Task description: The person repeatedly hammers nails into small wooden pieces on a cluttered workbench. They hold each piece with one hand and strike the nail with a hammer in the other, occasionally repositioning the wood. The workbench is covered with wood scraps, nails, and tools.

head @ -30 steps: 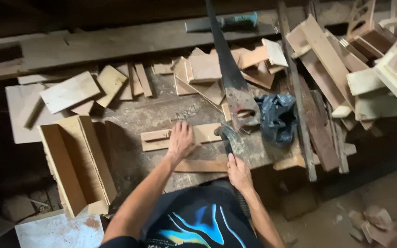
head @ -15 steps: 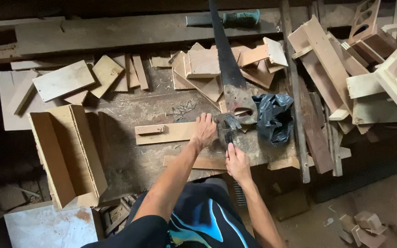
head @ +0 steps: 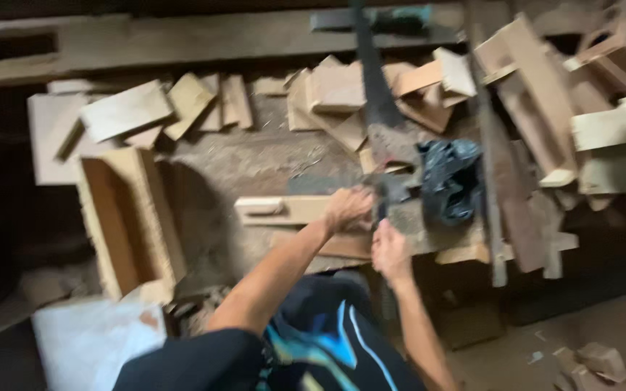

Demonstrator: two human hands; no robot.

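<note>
- Where the workbench (head: 255,163) lies bare, a long pale wood strip (head: 284,209) rests flat, near its front edge.
- Offcuts (head: 182,105), a handsaw (head: 378,108) and a black bag (head: 449,177) crowd behind.
- Left hand (head: 348,208) presses the strip, fingers spread.
- Right hand (head: 390,250) seems closed on something dark; blur hides it.

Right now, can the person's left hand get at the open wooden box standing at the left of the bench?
Probably yes: the left hand rests on a pale wooden strip, and bare bench lies between it and the open wooden box.
</note>
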